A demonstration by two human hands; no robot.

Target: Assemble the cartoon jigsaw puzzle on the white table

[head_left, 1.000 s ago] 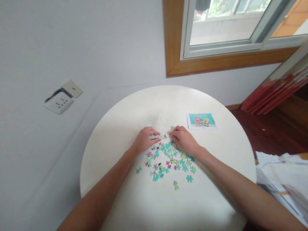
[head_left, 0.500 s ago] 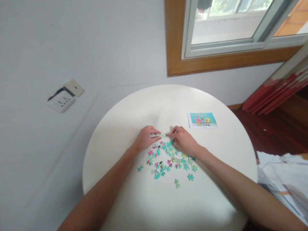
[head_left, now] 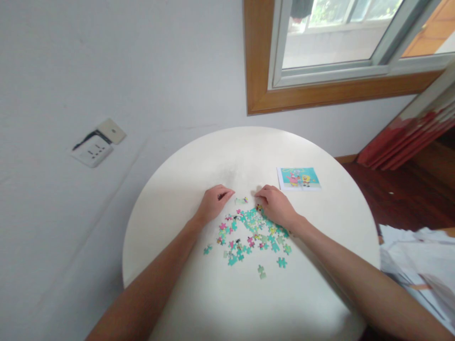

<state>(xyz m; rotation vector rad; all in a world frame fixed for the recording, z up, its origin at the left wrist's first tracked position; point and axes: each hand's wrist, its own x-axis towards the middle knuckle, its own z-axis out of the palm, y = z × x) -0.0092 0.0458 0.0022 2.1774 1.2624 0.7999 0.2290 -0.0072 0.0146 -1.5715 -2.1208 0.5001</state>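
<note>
A short strip of joined jigsaw pieces [head_left: 241, 201], pale green with a bit of yellow and purple, lies between my two hands on the white table. My left hand [head_left: 213, 202] rests just left of it, thumb and fingertips pressed together with nothing visible in them. To the strip's right, my right hand [head_left: 276, 204] is curled with its fingers closed, apart from the strip and showing no piece in its grip. Below both hands spreads a loose heap of jigsaw pieces [head_left: 250, 219], mostly turquoise, some pink, pale green and yellow. The right hand covers part of the heap's upper right.
A cartoon picture card [head_left: 300, 178] lies on the round white table [head_left: 199, 156] at the back right. Stray puzzle pieces [head_left: 261, 271] lie nearer me. A wall socket [head_left: 93, 150] is at the left, and papers [head_left: 415, 255] are piled beyond the table's right edge.
Both hands have let go of the strip and drawn slightly apart, left hand leftward and right hand rightward. The strip stays on the table; my left fingers have closed together.
</note>
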